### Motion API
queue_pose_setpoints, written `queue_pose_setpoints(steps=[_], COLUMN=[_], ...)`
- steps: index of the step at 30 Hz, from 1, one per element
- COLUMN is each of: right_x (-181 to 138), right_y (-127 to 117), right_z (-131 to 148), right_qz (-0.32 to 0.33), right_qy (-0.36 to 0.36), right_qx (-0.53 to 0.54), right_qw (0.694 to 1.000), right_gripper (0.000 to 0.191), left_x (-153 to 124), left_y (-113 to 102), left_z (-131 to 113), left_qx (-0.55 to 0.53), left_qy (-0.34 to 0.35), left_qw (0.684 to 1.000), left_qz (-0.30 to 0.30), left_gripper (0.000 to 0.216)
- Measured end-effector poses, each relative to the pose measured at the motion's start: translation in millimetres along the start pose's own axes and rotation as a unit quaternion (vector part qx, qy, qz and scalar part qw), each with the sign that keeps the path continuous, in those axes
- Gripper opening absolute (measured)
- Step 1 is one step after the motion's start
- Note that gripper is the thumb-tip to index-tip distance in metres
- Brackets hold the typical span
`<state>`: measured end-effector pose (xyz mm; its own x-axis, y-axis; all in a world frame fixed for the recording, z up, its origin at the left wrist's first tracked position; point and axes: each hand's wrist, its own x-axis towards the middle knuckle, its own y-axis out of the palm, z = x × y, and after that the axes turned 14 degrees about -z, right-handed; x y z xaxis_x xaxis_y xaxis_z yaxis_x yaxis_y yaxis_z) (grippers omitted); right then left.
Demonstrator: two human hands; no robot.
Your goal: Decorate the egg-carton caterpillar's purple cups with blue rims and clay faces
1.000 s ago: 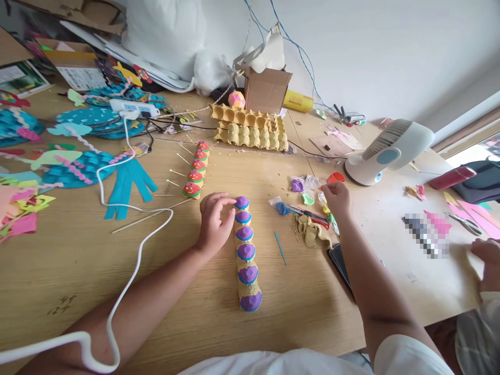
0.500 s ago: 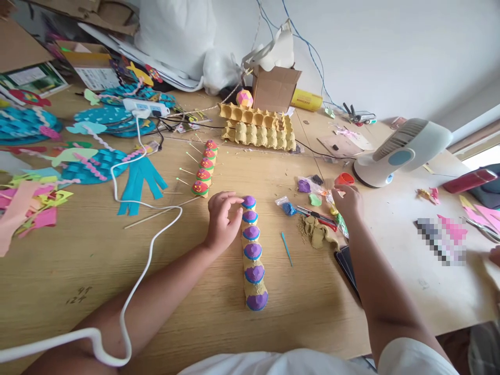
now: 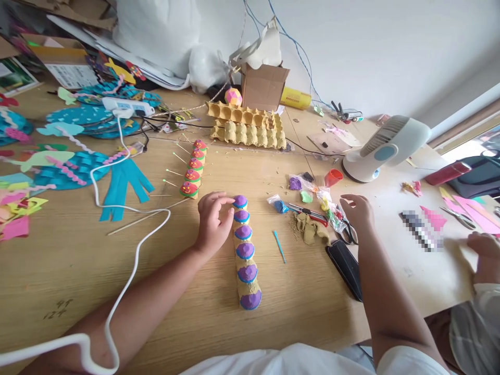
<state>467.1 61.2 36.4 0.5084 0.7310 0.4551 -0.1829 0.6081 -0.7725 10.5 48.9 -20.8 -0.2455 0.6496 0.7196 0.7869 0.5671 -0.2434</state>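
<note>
A strip of egg-carton cups [image 3: 245, 251], with purple clay tops edged in blue, lies lengthwise in front of me. My left hand [image 3: 214, 220] is at its far end, fingers bent and apart, the index fingertip against the farthest cup. My right hand [image 3: 357, 209] hovers above the table to the right, its thumb and fingers apart with nothing visible between them. Near it are a small bag of green and white clay [image 3: 335, 216], a red cup [image 3: 333, 178] and a black phone [image 3: 344, 268]. A thin blue stick tool [image 3: 279, 246] lies right of the strip.
A red-and-green decorated strip [image 3: 194, 169] bristling with pins lies beyond my left hand. Egg cartons [image 3: 248, 134] sit at the back, a white fan [image 3: 385, 148] at right. A white cable [image 3: 135, 260] crosses at left. A co-worker's hand [image 3: 484, 250] rests at far right.
The view has turned to the right. My right hand has drawn back from beside the red cup, moving right and nearer to me. My left hand stays at the strip's far end.
</note>
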Motion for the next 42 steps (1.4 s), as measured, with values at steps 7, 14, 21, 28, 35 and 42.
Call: queue_pose_setpoints(steps=[7,14,21,28,35,42], right_x=[-0.2,-4.8,-9.3,-16.2,-23.1,-27.9], right_y=[-14.2,-5.7,1.6,-15.0,-13.0,-14.5], right_z=[-25.8,-31.3,-29.1,-7.2,8.8,18.8], right_qz=[0.132,0.175,0.174,0.174,0.221,0.203], right_qy=[-0.013,-0.041,-0.053,-0.089,-0.103,-0.097], right_qx=[-0.044,-0.092,-0.114,-0.158,-0.207,-0.247], right_qw=[0.990,0.979,0.977,0.968,0.947,0.942], right_gripper=[0.049,0.051,0.048,0.043,0.031,0.032], left_x=[-0.4,-0.7,-0.7,-0.6,-0.2,-0.3], left_y=[-0.4,-0.1,0.4,-0.6,-0.6,-0.4], left_z=[-0.3,0.6,0.8,0.2,-0.2,-0.3], left_qx=[-0.001,-0.004,-0.003,-0.005,-0.004,-0.008], left_qy=[-0.008,-0.001,-0.004,-0.008,-0.013,-0.012], left_qw=[1.000,1.000,1.000,1.000,1.000,1.000], left_qz=[0.006,0.004,0.002,0.006,0.005,0.002], left_gripper=[0.014,0.015,0.015,0.014,0.014,0.014])
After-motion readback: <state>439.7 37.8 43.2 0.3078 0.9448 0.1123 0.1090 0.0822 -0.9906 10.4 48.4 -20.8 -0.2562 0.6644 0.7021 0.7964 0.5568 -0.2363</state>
